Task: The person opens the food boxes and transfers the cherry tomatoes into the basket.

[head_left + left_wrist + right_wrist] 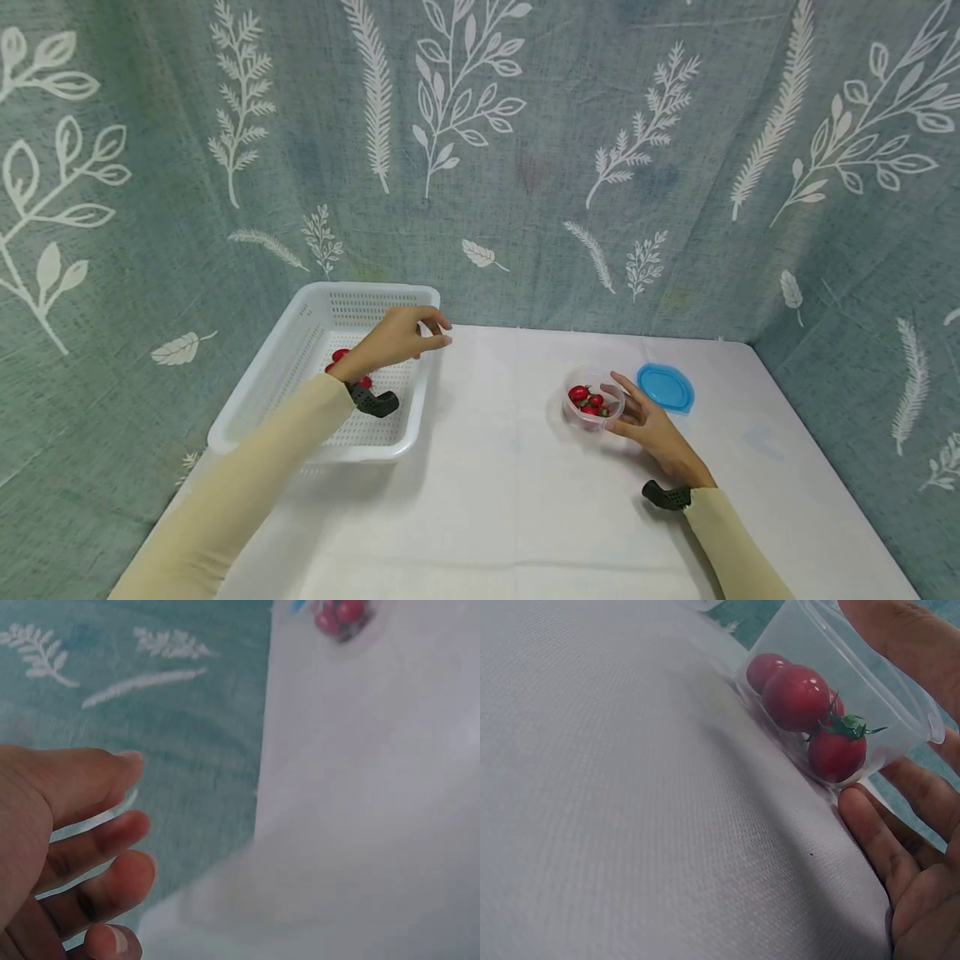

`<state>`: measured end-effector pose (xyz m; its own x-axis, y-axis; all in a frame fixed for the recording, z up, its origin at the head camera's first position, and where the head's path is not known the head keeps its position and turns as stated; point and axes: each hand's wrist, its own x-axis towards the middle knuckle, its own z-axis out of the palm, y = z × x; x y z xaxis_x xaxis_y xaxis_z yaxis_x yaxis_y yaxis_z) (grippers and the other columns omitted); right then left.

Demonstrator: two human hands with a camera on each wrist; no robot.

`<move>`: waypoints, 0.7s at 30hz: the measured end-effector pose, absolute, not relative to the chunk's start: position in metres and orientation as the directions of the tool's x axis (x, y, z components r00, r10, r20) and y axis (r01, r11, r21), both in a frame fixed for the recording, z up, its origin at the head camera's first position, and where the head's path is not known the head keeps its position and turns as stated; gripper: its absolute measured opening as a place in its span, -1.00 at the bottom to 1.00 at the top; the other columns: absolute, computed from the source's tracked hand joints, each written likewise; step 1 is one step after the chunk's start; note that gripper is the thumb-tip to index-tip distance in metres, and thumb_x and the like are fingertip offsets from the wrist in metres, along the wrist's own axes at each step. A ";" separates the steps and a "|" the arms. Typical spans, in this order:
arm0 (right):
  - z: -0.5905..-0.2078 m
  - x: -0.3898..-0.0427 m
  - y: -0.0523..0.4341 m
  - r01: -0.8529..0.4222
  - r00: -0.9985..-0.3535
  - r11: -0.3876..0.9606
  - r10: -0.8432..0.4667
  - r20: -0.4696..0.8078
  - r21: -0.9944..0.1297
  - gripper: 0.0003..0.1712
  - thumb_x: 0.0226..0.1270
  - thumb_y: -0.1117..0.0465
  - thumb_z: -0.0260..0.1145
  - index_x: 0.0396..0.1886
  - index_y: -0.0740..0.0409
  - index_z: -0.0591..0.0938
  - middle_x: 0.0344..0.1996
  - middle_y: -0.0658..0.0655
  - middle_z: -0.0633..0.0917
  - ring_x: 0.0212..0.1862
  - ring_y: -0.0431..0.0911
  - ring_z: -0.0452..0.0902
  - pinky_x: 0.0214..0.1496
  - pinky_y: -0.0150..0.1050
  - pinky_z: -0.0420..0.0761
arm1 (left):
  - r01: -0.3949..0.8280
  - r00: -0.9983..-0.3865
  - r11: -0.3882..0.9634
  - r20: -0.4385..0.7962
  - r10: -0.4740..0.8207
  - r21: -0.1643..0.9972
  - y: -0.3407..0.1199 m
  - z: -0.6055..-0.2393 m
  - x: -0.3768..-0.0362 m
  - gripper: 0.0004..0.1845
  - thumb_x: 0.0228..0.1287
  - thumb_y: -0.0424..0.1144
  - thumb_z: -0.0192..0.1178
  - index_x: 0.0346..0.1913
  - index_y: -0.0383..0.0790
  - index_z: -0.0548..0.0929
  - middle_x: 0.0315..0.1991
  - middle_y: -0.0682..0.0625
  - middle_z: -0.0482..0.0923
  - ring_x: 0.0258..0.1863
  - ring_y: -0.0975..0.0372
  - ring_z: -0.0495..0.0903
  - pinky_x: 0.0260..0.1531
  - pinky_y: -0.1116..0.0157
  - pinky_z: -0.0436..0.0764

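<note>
Tub [881, 686], 1, likely light, flexible: we favour gripping opposite sides; right hand [660, 437] holds it, left hand [401, 335] empty, loosely curved.

On my monitor I see red, green-stalked tomatoes [796, 697], a clear tub [870, 690], a blue lid [666, 386], a white basket [281, 383] and bench [487, 483], cream sleeves [247, 467] and grey-green fabric [540, 225] printed with white leaves [478, 253].

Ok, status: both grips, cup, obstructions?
Left grip empty, near basket rim. Right grip holds clear cup, red tomatoes inside. Blue lid off; nothing visibly blocking.
</note>
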<state>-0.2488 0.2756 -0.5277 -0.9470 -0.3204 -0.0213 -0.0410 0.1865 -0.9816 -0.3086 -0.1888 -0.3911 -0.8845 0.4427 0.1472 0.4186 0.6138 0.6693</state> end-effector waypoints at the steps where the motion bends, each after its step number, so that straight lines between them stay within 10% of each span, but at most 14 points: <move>1: -0.528 -0.249 0.275 -0.041 -0.947 0.186 -0.320 -0.021 -0.982 0.12 0.34 0.13 0.51 0.70 -0.13 0.02 0.57 0.16 0.27 0.57 0.24 0.12 0.43 0.21 0.29 | 0.428 -0.876 0.602 0.147 0.459 0.674 -0.182 -0.390 -0.310 -0.78 0.42 -0.11 0.36 0.03 -0.07 0.73 -0.17 0.00 0.67 -0.53 0.05 0.61 -0.44 0.15 0.66; 21: -0.527 -0.249 0.276 -0.042 -0.940 0.188 -0.341 -0.025 -0.981 0.09 0.37 0.13 0.49 0.70 -0.17 0.02 0.58 0.15 0.25 0.56 0.22 0.14 0.39 0.08 0.42 | 0.520 -0.722 0.466 0.077 0.688 0.716 -0.054 -0.407 -0.312 -0.81 0.41 -0.14 0.36 -0.01 -0.09 0.72 -0.21 0.07 0.70 -0.52 0.18 0.65 -0.39 0.12 0.72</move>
<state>-0.2486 0.2764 -0.5265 -0.9396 -0.3415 -0.0252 -0.0419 0.1876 -0.9814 -0.3124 -0.0536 -0.4073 -0.7218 0.6878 0.0769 0.5203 0.4660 0.7156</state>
